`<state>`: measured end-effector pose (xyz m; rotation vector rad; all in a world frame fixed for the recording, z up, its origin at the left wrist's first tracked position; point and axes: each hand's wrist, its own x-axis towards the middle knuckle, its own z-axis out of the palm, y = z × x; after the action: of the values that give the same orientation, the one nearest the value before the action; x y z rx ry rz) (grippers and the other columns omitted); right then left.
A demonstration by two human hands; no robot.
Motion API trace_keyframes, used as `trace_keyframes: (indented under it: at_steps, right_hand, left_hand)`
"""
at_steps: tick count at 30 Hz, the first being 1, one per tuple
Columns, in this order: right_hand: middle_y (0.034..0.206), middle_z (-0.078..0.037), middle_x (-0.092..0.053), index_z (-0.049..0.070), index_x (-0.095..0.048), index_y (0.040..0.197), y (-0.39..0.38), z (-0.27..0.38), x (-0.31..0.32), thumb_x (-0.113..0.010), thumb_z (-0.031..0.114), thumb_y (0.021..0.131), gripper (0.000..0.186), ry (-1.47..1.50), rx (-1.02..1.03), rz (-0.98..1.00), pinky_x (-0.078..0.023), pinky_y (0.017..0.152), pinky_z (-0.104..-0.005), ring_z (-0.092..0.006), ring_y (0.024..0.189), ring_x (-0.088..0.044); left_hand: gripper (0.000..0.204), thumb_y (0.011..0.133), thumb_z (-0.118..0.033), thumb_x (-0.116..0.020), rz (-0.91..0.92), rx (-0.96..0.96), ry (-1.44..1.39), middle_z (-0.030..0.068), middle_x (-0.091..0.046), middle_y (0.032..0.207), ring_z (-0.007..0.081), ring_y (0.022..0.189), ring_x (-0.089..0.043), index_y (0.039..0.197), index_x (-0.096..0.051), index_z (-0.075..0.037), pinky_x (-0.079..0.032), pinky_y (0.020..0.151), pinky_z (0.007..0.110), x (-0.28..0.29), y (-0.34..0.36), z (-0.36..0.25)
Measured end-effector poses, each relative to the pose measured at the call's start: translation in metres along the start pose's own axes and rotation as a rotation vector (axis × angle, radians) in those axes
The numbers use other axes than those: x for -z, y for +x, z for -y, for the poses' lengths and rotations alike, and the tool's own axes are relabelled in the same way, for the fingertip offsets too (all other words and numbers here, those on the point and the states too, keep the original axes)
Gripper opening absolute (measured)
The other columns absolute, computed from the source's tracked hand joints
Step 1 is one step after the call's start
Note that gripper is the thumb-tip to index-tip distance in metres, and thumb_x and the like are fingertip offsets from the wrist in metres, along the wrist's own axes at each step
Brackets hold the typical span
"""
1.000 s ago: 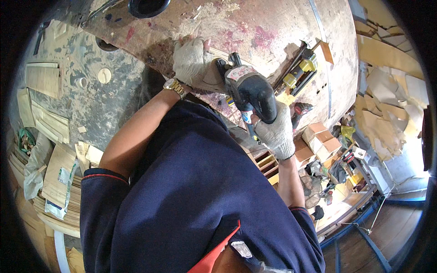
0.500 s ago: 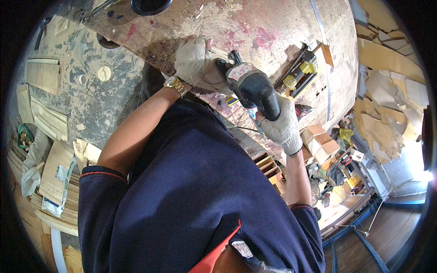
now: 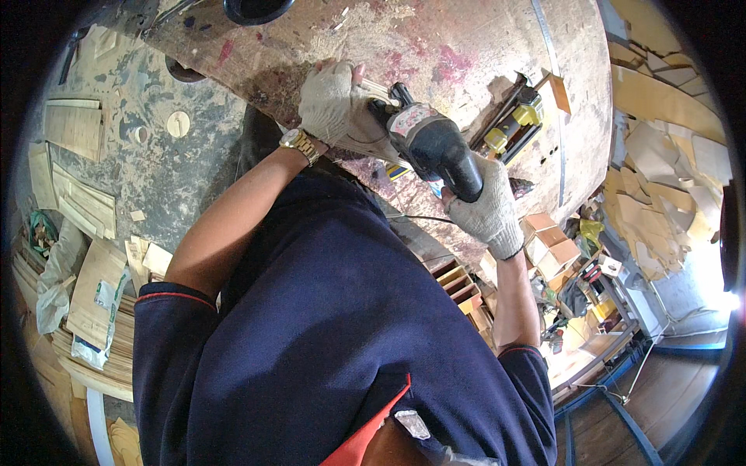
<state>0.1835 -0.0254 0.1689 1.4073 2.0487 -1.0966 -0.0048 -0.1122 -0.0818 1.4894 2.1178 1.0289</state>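
My right hand [image 3: 488, 203], in a pale knitted work glove, grips the rear of a black handheld power tool [image 3: 437, 147] with a rounded body and a pale, reddish-patterned band. The tool's front end rests over a small pale wooden piece [image 3: 367, 130] at the near edge of the worktable. My left hand [image 3: 328, 101], gloved the same way and with a gold watch at the wrist, is closed over the left end of that piece. Bare fingertips show beyond the glove. What lies under the tool's front is hidden.
On the stained worktable [image 3: 497, 39], right of the tool, lies a yellow-and-black tool [image 3: 517, 124]. A metal strip [image 3: 549, 54] crosses the tabletop. Wooden boxes [image 3: 550, 245] stand at the right; thin boards [image 3: 74, 128] lie at the left. A dark cord [image 3: 423, 218] runs below the tool.
My right hand and the power tool have shifted slightly to the right. My left hand stays in place on the wooden piece.
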Motion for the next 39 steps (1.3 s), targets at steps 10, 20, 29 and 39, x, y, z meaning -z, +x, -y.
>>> trace_keyframes:
  at_steps: [10,20,29,39]
  right_hand:
    - [0.069,-0.019,-0.064,-0.001,-0.067,0.099,0.009,-0.002,0.008,-0.07,0.015,0.069,0.034,-0.02,0.02,0.061,-0.051,0.065,-0.0406,-0.0296,0.062,-0.065]
    - [0.071,-0.022,-0.064,0.001,-0.066,0.093,0.016,-0.002,0.016,-0.072,0.016,0.067,0.03,-0.076,0.1,0.056,-0.052,0.068,-0.0428,-0.0388,0.068,-0.067]
    - [0.072,-0.023,-0.065,0.001,-0.067,0.096,0.021,-0.002,0.019,-0.073,0.017,0.066,0.034,-0.079,0.135,0.061,-0.052,0.069,-0.0443,-0.041,0.074,-0.068]
    - [0.075,-0.023,-0.066,0.0,-0.068,0.098,0.026,0.002,0.024,-0.073,0.017,0.065,0.037,-0.171,0.136,0.099,-0.052,0.071,-0.0437,-0.0408,0.074,-0.067]
  left_hand:
    - [0.028,0.096,-0.032,-0.062,-0.038,-0.058,0.042,0.0178,-0.067,0.086,0.0393,0.091,-0.066,0.092,-0.063,-0.004,-0.05,0.09,0.051,0.005,0.0,-0.004]
    - [0.031,0.091,-0.033,-0.066,0.075,0.007,0.062,0.0135,-0.068,0.098,0.0358,0.102,-0.063,0.11,-0.068,-0.009,-0.047,0.097,0.051,0.003,-0.002,-0.001]
    - [0.039,0.092,-0.03,-0.064,0.134,0.005,0.103,0.0149,-0.068,0.107,0.0358,0.105,-0.063,0.124,-0.066,-0.009,-0.045,0.1,0.051,0.003,-0.004,0.002]
    - [0.031,0.094,-0.027,-0.061,0.042,-0.1,0.112,0.0156,-0.067,0.109,0.0361,0.105,-0.063,0.117,-0.065,-0.008,-0.044,0.102,0.053,0.002,-0.004,0.001]
